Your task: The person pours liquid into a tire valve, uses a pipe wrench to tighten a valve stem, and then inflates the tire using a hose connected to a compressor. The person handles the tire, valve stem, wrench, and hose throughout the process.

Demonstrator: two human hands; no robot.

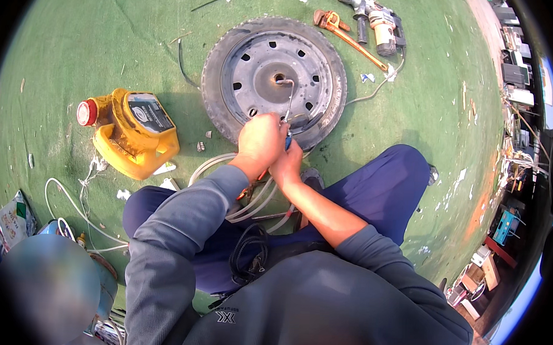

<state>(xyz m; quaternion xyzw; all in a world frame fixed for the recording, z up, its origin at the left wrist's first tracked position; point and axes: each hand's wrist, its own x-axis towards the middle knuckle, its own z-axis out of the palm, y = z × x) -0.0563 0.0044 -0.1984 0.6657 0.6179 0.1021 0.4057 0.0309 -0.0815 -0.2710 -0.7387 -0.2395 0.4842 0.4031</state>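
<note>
Both my hands are closed around what looks like a gas torch [290, 105], with a thin metal tube bent at its tip. My left hand [257, 141] covers much of its body from above. Just below and to the right, my right hand [286, 165] grips it too, beside a small blue part. The tube reaches over a black tyre on a steel wheel [257, 57] lying flat, its tip by the hub hole in the middle. An orange part and pale coiled hoses [210, 163] show beneath my wrists. My fingertips are mostly hidden.
A yellow jug [134, 141] with a red cap lies at left. Beyond the wheel, to the right, are an orange pipe wrench [350, 39] and a corded power drill [381, 29]. A blurred round object [49, 292] stands at lower left. Clutter lines the right edge.
</note>
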